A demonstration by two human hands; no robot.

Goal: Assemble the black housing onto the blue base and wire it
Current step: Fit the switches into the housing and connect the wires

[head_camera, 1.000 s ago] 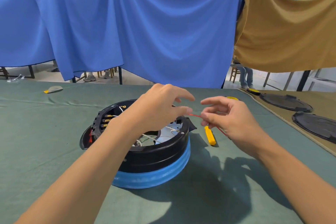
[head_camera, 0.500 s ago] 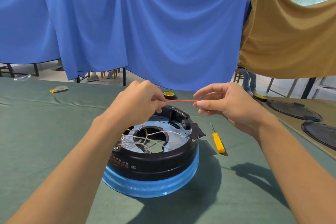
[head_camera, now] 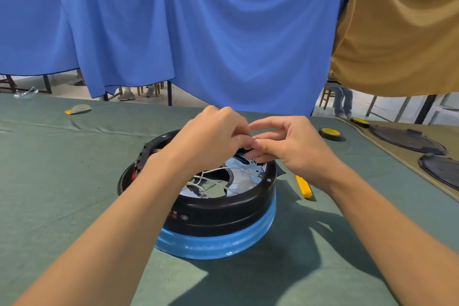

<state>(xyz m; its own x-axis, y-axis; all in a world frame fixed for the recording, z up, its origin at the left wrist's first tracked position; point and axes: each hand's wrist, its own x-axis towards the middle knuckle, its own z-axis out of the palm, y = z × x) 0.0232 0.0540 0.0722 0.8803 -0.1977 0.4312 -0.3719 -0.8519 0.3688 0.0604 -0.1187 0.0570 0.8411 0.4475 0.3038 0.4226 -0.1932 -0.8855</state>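
The round black housing (head_camera: pixel 223 208) sits on the blue base (head_camera: pixel 218 243) in the middle of the green table. Thin white wires (head_camera: pixel 206 179) loop across its shiny metal inside. My left hand (head_camera: pixel 213 139) and my right hand (head_camera: pixel 290 149) meet fingertip to fingertip above the housing's far rim. Both pinch the same small spot, where the red wire is almost wholly hidden by my fingers. My left forearm covers part of the housing's left side.
A yellow screwdriver (head_camera: pixel 304 186) lies just right of the housing. A roll of tape (head_camera: pixel 330 133) lies farther back. Two black round covers (head_camera: pixel 407 140) rest on the brown cloth at right. A grey and yellow item (head_camera: pixel 78 109) lies at far left. Blue and brown cloths hang behind.
My hands held the red wire stretched between them half a second ago. They have come together over the far rim, and the wire no longer shows between them.
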